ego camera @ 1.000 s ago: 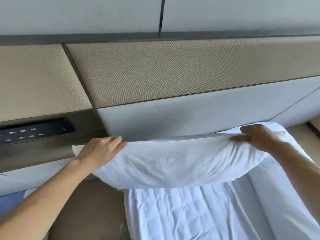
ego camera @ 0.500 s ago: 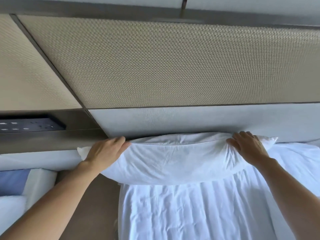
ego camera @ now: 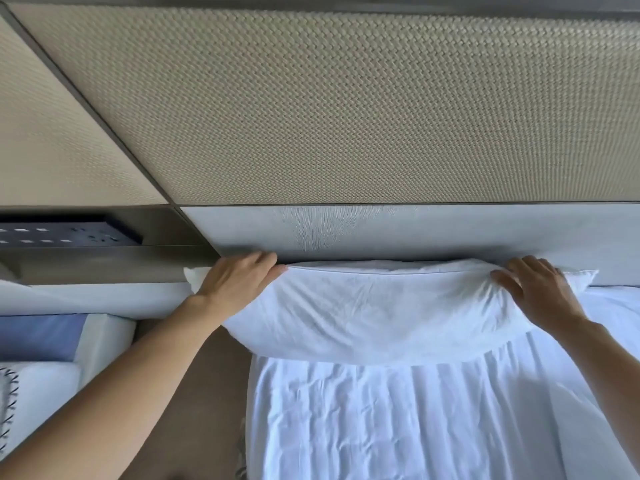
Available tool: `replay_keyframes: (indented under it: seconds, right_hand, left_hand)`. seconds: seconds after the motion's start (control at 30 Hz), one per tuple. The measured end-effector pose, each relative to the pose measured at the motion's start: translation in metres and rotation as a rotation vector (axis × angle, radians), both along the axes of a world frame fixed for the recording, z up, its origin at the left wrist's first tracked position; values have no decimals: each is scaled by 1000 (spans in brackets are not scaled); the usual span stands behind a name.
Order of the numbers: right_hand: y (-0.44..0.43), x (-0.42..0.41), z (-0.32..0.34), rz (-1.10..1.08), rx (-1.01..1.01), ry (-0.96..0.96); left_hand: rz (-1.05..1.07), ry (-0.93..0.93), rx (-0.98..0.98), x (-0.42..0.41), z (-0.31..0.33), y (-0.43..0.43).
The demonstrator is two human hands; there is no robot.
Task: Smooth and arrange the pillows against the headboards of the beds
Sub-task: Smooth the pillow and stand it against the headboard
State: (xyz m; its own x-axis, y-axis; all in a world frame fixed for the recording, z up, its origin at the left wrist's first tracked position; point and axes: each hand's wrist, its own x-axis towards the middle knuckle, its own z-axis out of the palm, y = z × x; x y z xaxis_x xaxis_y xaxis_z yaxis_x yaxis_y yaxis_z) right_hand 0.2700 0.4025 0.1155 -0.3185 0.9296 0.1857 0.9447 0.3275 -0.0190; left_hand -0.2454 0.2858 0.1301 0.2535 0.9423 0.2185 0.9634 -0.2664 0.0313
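Note:
A white pillow lies across the head of the bed, its long top edge against the grey padded headboard. My left hand grips the pillow's upper left corner, fingers curled over the top edge. My right hand rests on the upper right corner with fingers spread and pressing into the fabric. The pillow's left end overhangs the mattress edge. Below it lies a wrinkled white sheet.
A woven beige wall panel rises above the headboard. At left a dark switch and socket panel sits in a recess above a shelf. A second bed with blue and white bedding is at the left, brown floor between the beds.
The pillow has come down from being held up and now sits against the headboard. My right hand went from pinching the top edge to pressing on the corner. The view moved closer.

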Motion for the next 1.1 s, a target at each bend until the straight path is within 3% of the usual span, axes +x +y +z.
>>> replay_keyframes:
  seconds: [0.13, 0.23, 0.33, 0.43, 0.53, 0.63, 0.77, 0.97, 1.1]
  right_hand:
    - [-7, -1, 1, 65, -97, -37]
    - [-18, -31, 6, 101, -117, 63]
    - [-37, -116, 11, 216, -144, 226]
    - [-61, -228, 16, 392, -318, 292]
    - [-90, -331, 12, 504, -498, 177]
    - [-97, -372, 5, 537, -477, 48]
    - [-66, -292, -3, 427, -518, -31]
    - [-17, -93, 17, 56, -515, -380]
    - [-3, -10, 35, -147, -490, -523]
  left_hand:
    - [-65, -107, -7, -25, -8, -9]
    - [-136, -49, -79, -57, -5, -25]
    - [-179, -14, -145, -84, 4, -44]
    - [-169, -10, -163, -94, 17, -45]
    - [-184, 37, -111, -87, 26, -37]
    - [-245, 120, -130, -88, 31, -32]
    - [-240, 141, -117, -88, 29, -27]
    - [-303, 184, 6, -93, 3, -22]
    - [-289, 239, 37, -102, -10, -23]
